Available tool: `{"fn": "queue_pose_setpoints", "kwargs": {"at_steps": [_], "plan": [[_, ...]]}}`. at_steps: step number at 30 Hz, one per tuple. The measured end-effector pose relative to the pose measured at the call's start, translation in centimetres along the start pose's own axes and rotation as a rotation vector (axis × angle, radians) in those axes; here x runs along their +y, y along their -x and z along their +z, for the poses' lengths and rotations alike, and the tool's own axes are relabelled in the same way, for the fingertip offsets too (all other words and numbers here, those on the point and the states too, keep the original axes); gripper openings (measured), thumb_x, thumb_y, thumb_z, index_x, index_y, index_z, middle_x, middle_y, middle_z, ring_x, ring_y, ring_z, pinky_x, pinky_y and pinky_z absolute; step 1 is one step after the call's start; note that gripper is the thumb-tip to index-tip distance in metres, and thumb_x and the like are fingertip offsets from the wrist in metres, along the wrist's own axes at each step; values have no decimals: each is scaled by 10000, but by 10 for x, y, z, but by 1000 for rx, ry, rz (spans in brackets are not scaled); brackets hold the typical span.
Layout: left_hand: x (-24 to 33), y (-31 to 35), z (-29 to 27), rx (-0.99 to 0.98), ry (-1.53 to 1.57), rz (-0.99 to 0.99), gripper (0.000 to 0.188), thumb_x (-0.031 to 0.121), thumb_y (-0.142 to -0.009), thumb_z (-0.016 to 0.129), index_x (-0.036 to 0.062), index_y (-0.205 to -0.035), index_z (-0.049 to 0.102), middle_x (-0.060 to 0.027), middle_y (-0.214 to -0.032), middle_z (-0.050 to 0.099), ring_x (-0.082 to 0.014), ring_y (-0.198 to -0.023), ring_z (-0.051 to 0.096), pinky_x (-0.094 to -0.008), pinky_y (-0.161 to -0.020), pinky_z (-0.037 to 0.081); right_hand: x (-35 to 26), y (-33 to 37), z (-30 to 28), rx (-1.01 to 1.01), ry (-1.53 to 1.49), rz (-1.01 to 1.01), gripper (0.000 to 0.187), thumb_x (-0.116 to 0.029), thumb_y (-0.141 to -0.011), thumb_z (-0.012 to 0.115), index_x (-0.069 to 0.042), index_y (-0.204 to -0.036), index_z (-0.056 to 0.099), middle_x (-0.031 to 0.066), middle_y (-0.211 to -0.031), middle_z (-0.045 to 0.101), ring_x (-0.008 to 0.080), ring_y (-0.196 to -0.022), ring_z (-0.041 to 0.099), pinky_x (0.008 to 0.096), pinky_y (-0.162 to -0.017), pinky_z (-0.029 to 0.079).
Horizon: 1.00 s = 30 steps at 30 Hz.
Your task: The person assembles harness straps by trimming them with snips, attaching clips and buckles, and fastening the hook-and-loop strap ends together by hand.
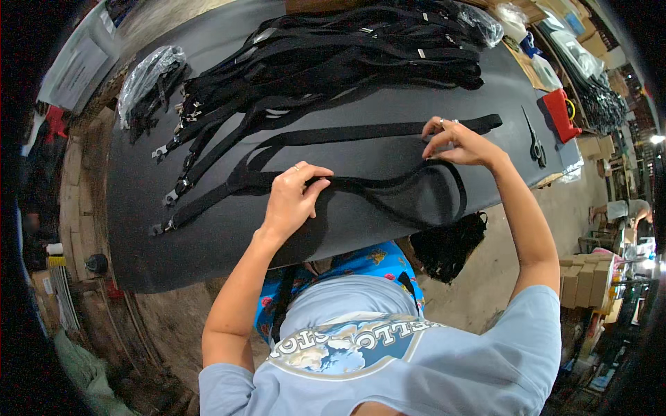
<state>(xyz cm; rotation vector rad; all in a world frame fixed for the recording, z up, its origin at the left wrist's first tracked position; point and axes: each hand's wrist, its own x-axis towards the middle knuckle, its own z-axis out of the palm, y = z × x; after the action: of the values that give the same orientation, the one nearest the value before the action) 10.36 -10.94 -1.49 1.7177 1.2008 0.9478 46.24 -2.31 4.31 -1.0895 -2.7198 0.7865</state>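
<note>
Black strap (347,133) pinched at two spots

It lies on the bench (159,262), on the near side of the strap pile (368,59). The left hand (295,197) and right hand (458,144) each pinch it. Scissors (536,149) rest right of the pile.

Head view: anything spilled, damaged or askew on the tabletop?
Nothing stands out: the black strap the left hand pinches looks intact, the strap pile is loosely heaped, and scissors lie near the right edge.

Black strap (347,132) is partly covered by both left hand (295,196) and right hand (458,143); clips (191,113) on pile (347,62) too small to distinguish.
</note>
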Motion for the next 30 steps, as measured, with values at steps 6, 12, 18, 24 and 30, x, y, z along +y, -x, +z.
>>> {"fn": "queue_pose_setpoints", "kwargs": {"at_steps": [6, 12, 18, 24, 30], "plan": [[-1, -2, -45, -139, 328, -340, 215, 59, -889, 640, -1, -1092, 676, -79, -865, 636, -66, -449, 530, -197, -384, 398, 11, 68, -19, 150, -677, 356, 153, -121, -647, 626, -4, -736, 582, 30, -754, 581, 120, -752, 574, 259, -677, 449], [18, -3, -33, -193, 334, -326, 173, 38, -865, 615, -15, -997, 713, -70, -823, 638, -61, -426, 510, -196, -373, 381, 54, 99, 5, 365, -732, 685, 79, -111, -743, 661, -34, -736, 642, 36, -675, 621, 101, -595, 568, 234, -550, 441], [20, -2, -6, -90, -102, -227, 191, 48, -823, 621, 30, -975, 734, -87, -789, 660, -122, -451, 553, -272, -441, 428, 48, 91, 18, 347, -488, 899, 127, -124, -761, 720, -10, -781, 669, 17, -655, 615, 80, -584, 547, 236, -535, 415], [31, 5, 2, 42, -502, 70, 130, 69, -803, 668, 97, -907, 741, -103, -891, 607, -242, -584, 610, -354, -566, 478, 34, 105, 22, 512, -273, 868, 203, -189, -767, 742, -9, -854, 705, 97, -787, 695, 183, -743, 655, 335, -694, 513], [30, 5, 6, 36, -526, 95, 108, 30, -813, 659, 78, -897, 706, -88, -990, 578, -254, -601, 613, -371, -592, 498, -67, 33, 53, 910, 363, 429, 331, -16, -827, 546, 26, -1155, 567, 223, -1155, 600, 380, -1115, 553, 434, -973, 434]]}}
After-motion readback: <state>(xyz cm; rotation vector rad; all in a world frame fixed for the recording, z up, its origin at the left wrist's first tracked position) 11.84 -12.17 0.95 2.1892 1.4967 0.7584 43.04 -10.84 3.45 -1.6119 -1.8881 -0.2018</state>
